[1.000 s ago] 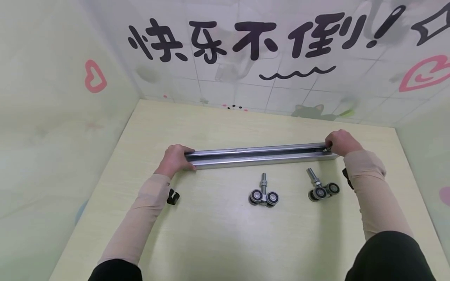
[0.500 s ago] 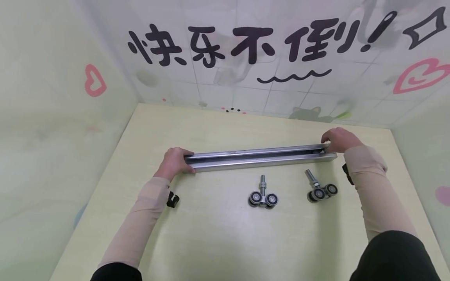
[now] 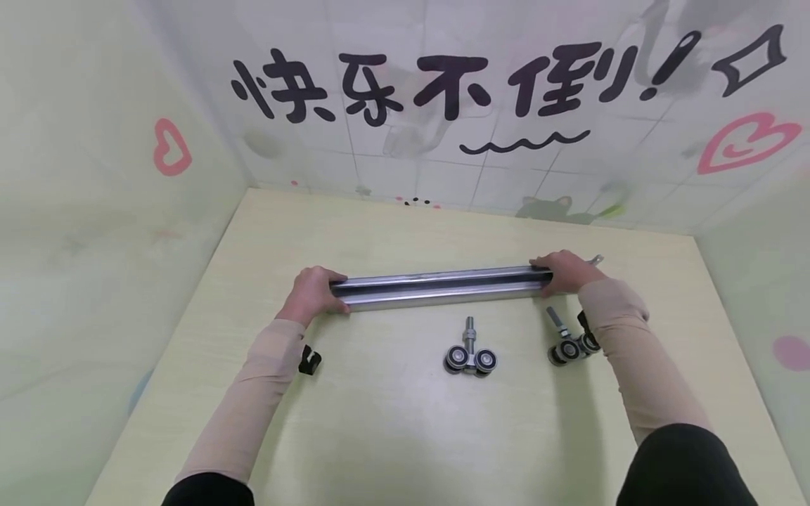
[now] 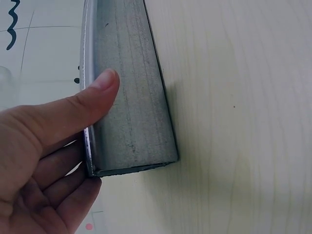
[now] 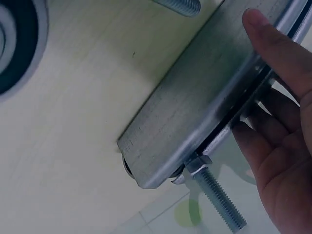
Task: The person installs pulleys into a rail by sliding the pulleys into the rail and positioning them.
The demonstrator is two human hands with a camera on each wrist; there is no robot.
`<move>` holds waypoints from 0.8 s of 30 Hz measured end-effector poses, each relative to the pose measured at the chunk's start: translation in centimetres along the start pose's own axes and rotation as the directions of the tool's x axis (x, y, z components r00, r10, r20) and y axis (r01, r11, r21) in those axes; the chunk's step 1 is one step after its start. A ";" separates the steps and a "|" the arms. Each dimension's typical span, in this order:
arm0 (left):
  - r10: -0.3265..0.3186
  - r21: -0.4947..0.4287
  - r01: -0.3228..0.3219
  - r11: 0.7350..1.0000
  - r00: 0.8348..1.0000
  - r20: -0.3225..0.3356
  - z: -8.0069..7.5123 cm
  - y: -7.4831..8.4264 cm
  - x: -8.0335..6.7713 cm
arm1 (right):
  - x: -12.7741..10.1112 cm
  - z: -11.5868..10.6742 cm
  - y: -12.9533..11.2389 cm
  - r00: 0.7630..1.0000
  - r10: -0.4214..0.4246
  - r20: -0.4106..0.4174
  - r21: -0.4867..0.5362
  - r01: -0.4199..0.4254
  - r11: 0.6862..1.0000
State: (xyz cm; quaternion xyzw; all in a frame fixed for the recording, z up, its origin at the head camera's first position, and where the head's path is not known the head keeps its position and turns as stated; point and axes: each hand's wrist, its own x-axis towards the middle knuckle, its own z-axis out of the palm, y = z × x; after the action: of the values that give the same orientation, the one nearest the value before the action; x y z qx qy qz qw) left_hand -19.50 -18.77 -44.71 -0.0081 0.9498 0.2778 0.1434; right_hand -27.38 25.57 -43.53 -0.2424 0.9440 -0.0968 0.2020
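two hands hold the long grey slotted steel channel rail (image 3: pixel 443 287) across the middle of the head view, on the pale yellow wooden tabletop (image 3: pixel 392 422): the left hand (image 3: pixel 311 294) grasps its left end, thumb flat on the near face and fingers curled behind, and the right hand (image 3: pixel 565 271) grasps its right end the same way. a silver threaded bolt (image 5: pixel 217 197) sticks out of the slot at that right end. to do this well, both grips should stay level and the lift even, so the rail does not tip and let whatever rides in the slot slide. two loose black-wheeled metal roller trolleys (image 3: pixel 471 358) (image 3: pixel 569 346) lie just below the rail. against the earlier frame, the right hand has slid inward along the rail, and the rail's right end is now hidden behind it.
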 end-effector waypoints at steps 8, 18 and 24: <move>0.035 0.025 -0.035 0.999 0.999 -0.004 0.2 0.4 0.1 | -0.2 0.3 0.0 0.995 0.090 -0.050 0.056 -0.087 0.995; 0.087 0.140 -0.084 0.987 0.996 -0.015 0.1 0.7 -0.1 | 0.5 0.4 -0.1 0.992 0.104 -0.075 0.065 -0.099 0.993; 0.091 0.178 -0.095 0.979 0.995 0.034 -0.2 1.8 -0.2 | 0.7 0.6 0.1 0.990 0.118 -0.072 0.084 -0.112 0.990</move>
State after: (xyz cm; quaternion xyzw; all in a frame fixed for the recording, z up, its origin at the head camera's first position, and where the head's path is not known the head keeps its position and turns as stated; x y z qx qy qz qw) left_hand -19.48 -17.37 -43.56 0.0528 0.9684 0.1978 0.1427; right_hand -27.72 25.30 -44.29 -0.1756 0.9588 -0.1317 0.1801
